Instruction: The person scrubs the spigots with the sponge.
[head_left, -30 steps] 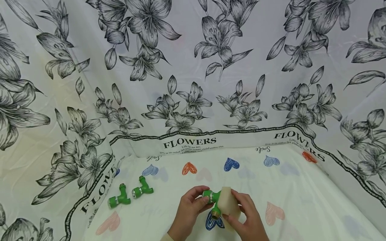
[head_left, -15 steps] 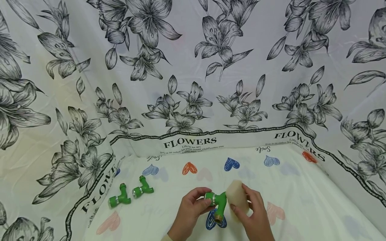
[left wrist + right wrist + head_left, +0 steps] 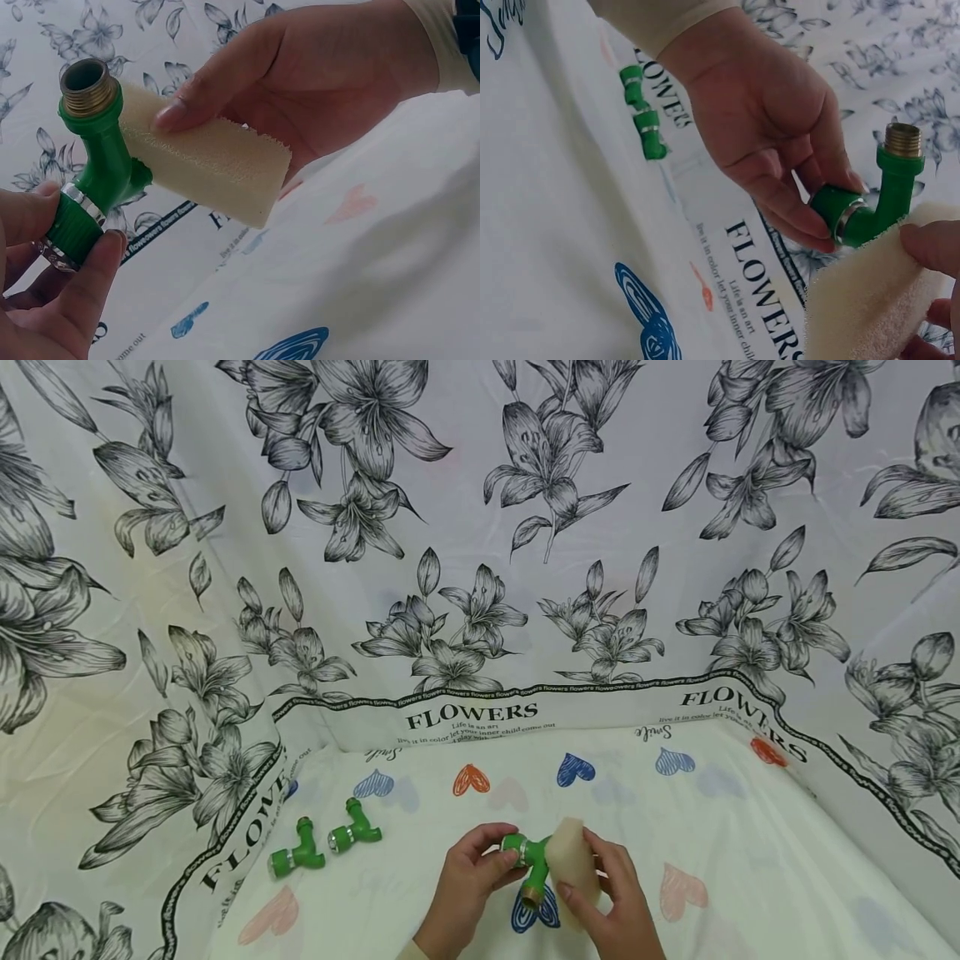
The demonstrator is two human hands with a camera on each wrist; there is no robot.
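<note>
My left hand [image 3: 476, 868] pinches the silver-ringed end of a green pipe fitting [image 3: 529, 860] with a brass threaded end, held above the table. In the left wrist view the fitting [image 3: 94, 165] stands with its brass thread up. My right hand [image 3: 611, 893] holds a cream sponge [image 3: 572, 860] against the fitting's side. The sponge [image 3: 214, 161] lies flat under my right thumb in the left wrist view. From the right wrist, the fitting [image 3: 874, 199] and the sponge [image 3: 870, 300] touch at the elbow.
Two more green fittings [image 3: 298, 853] [image 3: 354, 832] lie on the heart-print cloth [image 3: 712, 827] at the left. A flower-print sheet [image 3: 480, 527] rises behind and along both sides of the table.
The sponge slid out to the right of the fitting, then came back against it. My left hand kept its hold and the fitting turned slightly.
</note>
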